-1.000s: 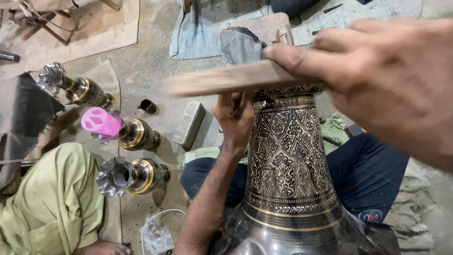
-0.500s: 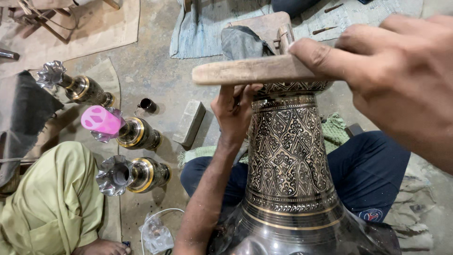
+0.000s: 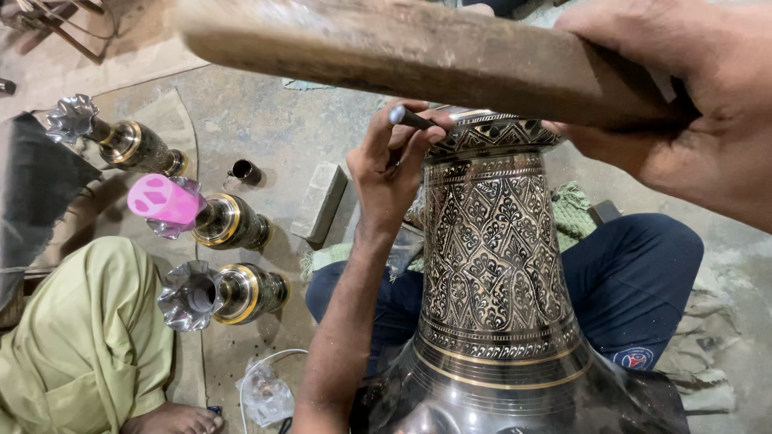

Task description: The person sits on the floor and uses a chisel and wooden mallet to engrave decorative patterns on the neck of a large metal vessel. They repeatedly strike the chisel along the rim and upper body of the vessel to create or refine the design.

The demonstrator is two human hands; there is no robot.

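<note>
A tall dark metal vase with engraved leaf patterns and gold bands stands between my legs in dark blue trousers. My left hand grips a short metal chisel whose tip rests on the underside of the vase's flared rim. A flat wooden beater is gripped in my right hand, lifted close to the camera and above the chisel. The beater hides part of the rim.
Three smaller brass-banded vases lie on the floor at left, one with a pink cap. A person in light green clothing sits at lower left. A grey block, a small dark cup and a plastic bag lie nearby.
The wooden beater has risen from just above the chisel up toward the camera. My left hand stays at the vase rim with the chisel.
</note>
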